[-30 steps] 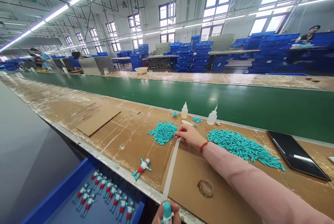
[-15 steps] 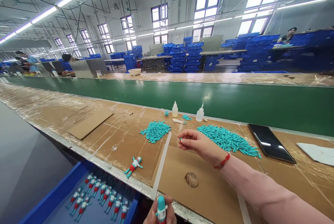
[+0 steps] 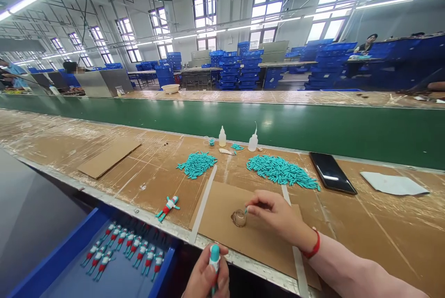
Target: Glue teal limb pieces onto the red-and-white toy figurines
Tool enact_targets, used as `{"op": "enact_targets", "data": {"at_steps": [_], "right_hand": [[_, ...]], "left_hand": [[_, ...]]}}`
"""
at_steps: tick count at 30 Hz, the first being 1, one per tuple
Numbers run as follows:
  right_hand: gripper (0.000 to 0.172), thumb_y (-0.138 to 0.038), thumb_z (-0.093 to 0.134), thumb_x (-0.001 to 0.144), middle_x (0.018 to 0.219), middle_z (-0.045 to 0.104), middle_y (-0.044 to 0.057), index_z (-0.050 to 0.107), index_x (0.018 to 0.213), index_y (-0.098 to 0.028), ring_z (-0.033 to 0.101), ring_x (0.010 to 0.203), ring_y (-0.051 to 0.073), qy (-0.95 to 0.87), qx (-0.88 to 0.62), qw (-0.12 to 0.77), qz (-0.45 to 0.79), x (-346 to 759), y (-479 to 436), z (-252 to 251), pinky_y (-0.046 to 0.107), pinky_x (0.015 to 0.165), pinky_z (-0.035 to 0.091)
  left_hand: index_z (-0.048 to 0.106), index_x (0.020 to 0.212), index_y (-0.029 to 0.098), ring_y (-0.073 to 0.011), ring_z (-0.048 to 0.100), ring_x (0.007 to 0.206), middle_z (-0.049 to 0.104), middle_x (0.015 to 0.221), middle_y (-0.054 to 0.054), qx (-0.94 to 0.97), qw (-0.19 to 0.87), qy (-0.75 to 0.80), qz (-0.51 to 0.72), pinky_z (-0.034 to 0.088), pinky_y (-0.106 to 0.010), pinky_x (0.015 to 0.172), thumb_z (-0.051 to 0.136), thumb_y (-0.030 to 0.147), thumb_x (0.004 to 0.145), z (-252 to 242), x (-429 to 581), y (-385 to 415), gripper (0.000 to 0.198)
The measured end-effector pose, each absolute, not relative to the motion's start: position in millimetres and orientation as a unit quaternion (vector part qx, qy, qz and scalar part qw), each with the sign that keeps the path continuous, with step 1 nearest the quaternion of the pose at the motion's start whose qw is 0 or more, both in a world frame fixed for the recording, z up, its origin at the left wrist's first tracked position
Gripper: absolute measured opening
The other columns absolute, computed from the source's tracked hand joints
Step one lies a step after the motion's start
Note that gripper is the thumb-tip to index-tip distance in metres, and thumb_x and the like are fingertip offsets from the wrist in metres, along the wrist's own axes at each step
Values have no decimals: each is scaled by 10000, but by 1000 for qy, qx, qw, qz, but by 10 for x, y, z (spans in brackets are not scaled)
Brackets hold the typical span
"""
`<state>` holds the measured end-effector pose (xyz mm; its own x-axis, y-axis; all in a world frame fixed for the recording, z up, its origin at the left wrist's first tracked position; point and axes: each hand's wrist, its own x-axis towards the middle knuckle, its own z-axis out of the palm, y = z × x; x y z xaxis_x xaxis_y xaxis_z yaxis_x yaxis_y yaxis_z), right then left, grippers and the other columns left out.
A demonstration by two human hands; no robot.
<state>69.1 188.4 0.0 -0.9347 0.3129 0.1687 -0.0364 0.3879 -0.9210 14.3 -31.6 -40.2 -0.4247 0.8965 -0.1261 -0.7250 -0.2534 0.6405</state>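
Note:
In my left hand [image 3: 207, 275], near the table's front edge, is a small figurine [image 3: 214, 255] with a turquoise head, a white top and red lower part. The fingers wrap round it, hiding much of its body. My right hand [image 3: 274, 214] pinches a small turquoise piece [image 3: 246, 211] at the rim of a little clear dish [image 3: 238, 218], which stands on a cardboard sheet [image 3: 222, 237]. Behind the hands lie a larger pile of turquoise pieces [image 3: 281, 170] and a smaller pile [image 3: 197, 164]. A whole figurine [image 3: 168, 208] lies left of the sheet.
A blue crate [image 3: 128, 274] below the table edge holds several figurines in rows. Two squeeze bottles [image 3: 222, 136] stand near the green conveyor belt [image 3: 313, 126]. To the right are a black phone [image 3: 332, 173] and a white cloth [image 3: 392, 183]; at left lies a cardboard piece [image 3: 109, 158].
My right hand has come down from beside the piles to the clear dish, with the turquoise piece at its fingertips. My left hand still holds the figurine, and the head view has shifted.

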Motion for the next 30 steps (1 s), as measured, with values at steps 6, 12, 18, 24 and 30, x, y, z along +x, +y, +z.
{"op": "enact_targets", "data": {"at_steps": [6,12,18,24,30], "right_hand": [[477,-472,344,974,669,557,61,647,776,-161,512,638,171,-902,19,275,332,691,1864,-64,286,551,389],[417,-372,327,997,685,565,57,628,798,-164,515,641,162,-925,65,278,250,722,1864,-107,273,559,384],[367,-297,352,993,673,550,46,618,796,-140,486,628,153,-932,88,286,206,714,1859,-104,260,559,354],[384,-281,324,995,662,525,46,586,746,-149,452,618,160,-944,96,258,183,701,1870,-109,272,566,328],[374,-334,317,987,680,523,46,547,740,-174,464,637,164,-929,60,264,253,746,1804,20,278,568,339]], "left_hand": [[706,963,240,-27,427,434,519,632,25,45,506,348,788,245,-184,448,725,504,640,-349,189,-297,417],[710,973,284,-73,513,531,605,652,-10,66,392,454,797,332,-209,536,803,439,562,-381,278,-301,449],[689,749,194,-47,462,500,631,607,-5,29,309,487,816,332,-166,507,846,404,492,-413,277,-260,367],[602,681,159,-27,464,434,571,516,46,-25,363,451,815,310,-135,470,858,405,459,-315,273,-279,419],[526,691,162,-43,425,318,599,498,16,36,375,499,780,231,-143,356,796,558,467,-392,271,-235,529]]}}
